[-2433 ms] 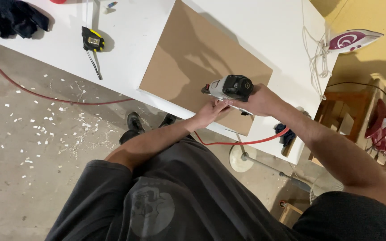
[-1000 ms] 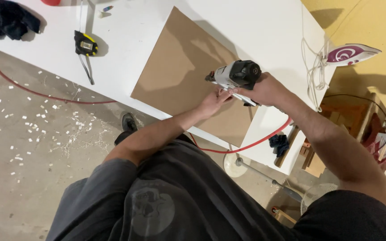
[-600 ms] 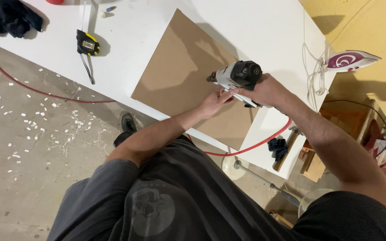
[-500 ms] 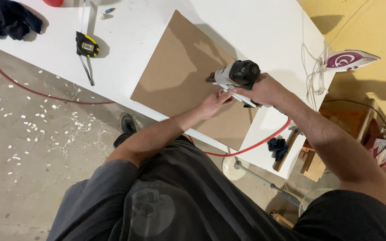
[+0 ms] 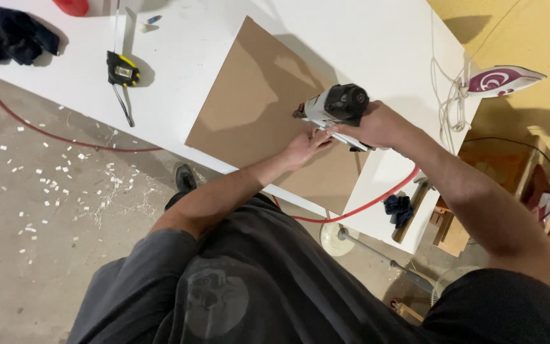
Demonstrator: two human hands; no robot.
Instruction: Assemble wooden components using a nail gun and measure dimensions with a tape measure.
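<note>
**Brown fibreboard panel under a pneumatic nailer**

Brown flat rectangular fibreboard panel (image 5: 259, 108) lies on the white surface (image 5: 364, 38), its near corner reaching to the surface's front edge. Silver and black pneumatic nail gun (image 5: 333, 107) sits over the panel's right part, nose pointing left and down toward the board. Right hand (image 5: 372, 125) wrapped closed around the gun's grip. Left hand (image 5: 305, 146) just below the gun's nose, fingers extended, fingertips touching the tool's underside; whether the palm presses on the panel cannot be told. Red air hose (image 5: 377, 199) runs from the gun's handle end down off the surface's front edge.

Elsewhere on the surface: yellow and black tape measure (image 5: 122, 69) with a strap at left, dark bundled cloth (image 5: 9, 37) at the far left corner. White and magenta clothes iron (image 5: 505, 79) at right, beyond the surface's end. Concrete floor (image 5: 39, 210) scattered with pale wood chips.
</note>
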